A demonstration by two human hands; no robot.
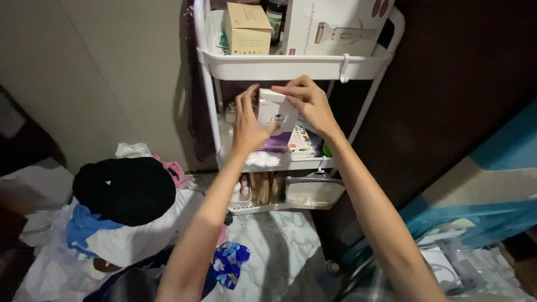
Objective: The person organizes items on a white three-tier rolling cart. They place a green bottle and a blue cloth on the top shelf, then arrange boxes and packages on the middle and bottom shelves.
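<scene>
Left hand: your left hand [246, 126] grips the left side of a small white box [277, 112], thumb and fingers curled round its edge.
Right hand: your right hand [310, 106] closes over the top right corner of the same box, fingers bent across its upper edge.
White box: it stands upright between both hands, just in front of the middle shelf [305, 164] of a white three-tier cart [291, 67], below the front rim of the top tier.
Middle shelf: behind and under the box lie a purple-edged packet [277, 142], a printed flat pack [302, 140] and something white and soft [262, 160] at the front left edge; the shelf is dim, so these may be more than three items.
Top tier: a tan cardboard carton [247, 28] sits at the left, a dark jar [275, 17] behind it, and a large white carton [335, 25] picturing a handheld device fills the right side.
Bottom tier: several pale bottles [260, 187] stand at the left, and a clear bag [313, 193] lies at the right.
Floor, left of the cart: a heap of clothes [112, 223], with a black garment [124, 190] on top, rests on marbled tiles [279, 246].
Floor, right of the cart: a blue box-like object [492, 212] stands well apart from the cart.
</scene>
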